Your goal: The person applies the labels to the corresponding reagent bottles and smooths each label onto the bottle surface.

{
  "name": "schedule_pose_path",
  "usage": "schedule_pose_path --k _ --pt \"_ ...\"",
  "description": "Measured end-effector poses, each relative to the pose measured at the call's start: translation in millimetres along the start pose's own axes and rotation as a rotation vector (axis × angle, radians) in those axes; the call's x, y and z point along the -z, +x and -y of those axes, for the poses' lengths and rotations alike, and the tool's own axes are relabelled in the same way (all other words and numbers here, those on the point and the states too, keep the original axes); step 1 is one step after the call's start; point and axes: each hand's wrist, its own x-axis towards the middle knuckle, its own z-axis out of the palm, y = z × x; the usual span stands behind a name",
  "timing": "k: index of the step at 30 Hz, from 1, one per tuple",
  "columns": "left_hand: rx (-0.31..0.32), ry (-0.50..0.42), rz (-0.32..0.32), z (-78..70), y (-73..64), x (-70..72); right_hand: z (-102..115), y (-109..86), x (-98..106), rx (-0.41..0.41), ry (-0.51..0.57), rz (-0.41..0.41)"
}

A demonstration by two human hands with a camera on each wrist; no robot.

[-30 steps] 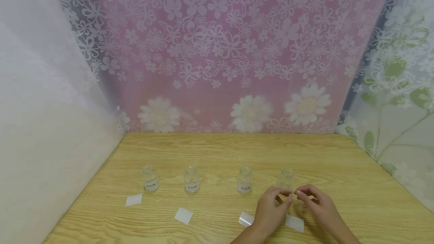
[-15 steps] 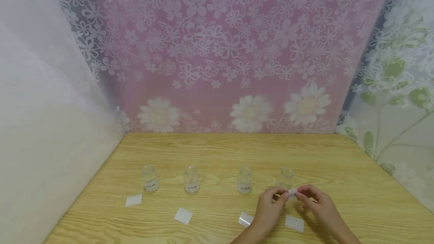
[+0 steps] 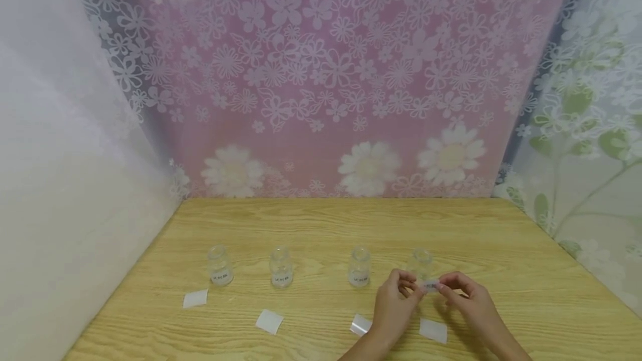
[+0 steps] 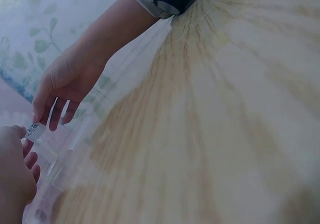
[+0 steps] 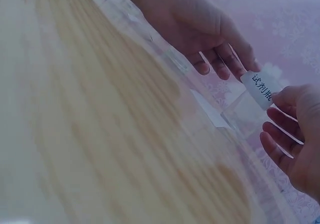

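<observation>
A small white label with handwritten black characters (image 5: 260, 90) is stretched between both hands, in front of the rightmost clear glass bottle (image 3: 422, 261). My left hand (image 3: 395, 301) pinches its left end with thumb and forefinger. The other end is pinched by my right hand (image 3: 472, 301). Both hands hover over the wooden table, and the label overlaps the bottle's lower part in the head view, so contact between them cannot be told. Beneath the hands lies a white square of backing paper (image 3: 433, 330).
Three more glass bottles stand in a row to the left, a leftmost bottle (image 3: 219, 266), a second bottle (image 3: 281, 269) and a third bottle (image 3: 359, 268), each bearing a label. White paper pieces (image 3: 269, 321) lie before them. Floral curtains (image 3: 321, 71) enclose the wooden table (image 3: 321, 222).
The label, barely visible between the fingertips earlier, has turned to show its written face toward the head camera. The hands have drawn slightly farther apart; the bottles stay put.
</observation>
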Motion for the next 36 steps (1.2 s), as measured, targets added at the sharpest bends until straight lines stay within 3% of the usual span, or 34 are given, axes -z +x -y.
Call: schedule_pose_path --k 6,11,17,25,32,36 --pt "0.038 0.13 -0.077 0.9 3.3 -3.6 -5 2.6 4 0.085 -0.09 0.008" --pt "0.057 0.177 -0.119 0.5 5.3 -6.5 -7 5.5 5 0.159 -0.12 0.041" --pt "0.033 0.23 -0.145 1.8 7.2 -7.1 -13 11.2 4 0.229 -0.06 0.083" --pt "-0.014 0.159 -0.132 8.5 12.4 -10.8 -32 18.4 0 0.346 0.02 0.125" --pt "-0.009 0.124 -0.124 12.6 14.5 -13.1 -38 20.1 -3 0.367 0.039 0.11" --pt "-0.039 0.13 -0.144 14.1 15.2 -15.2 -37 20.1 -6 0.363 0.042 0.074"
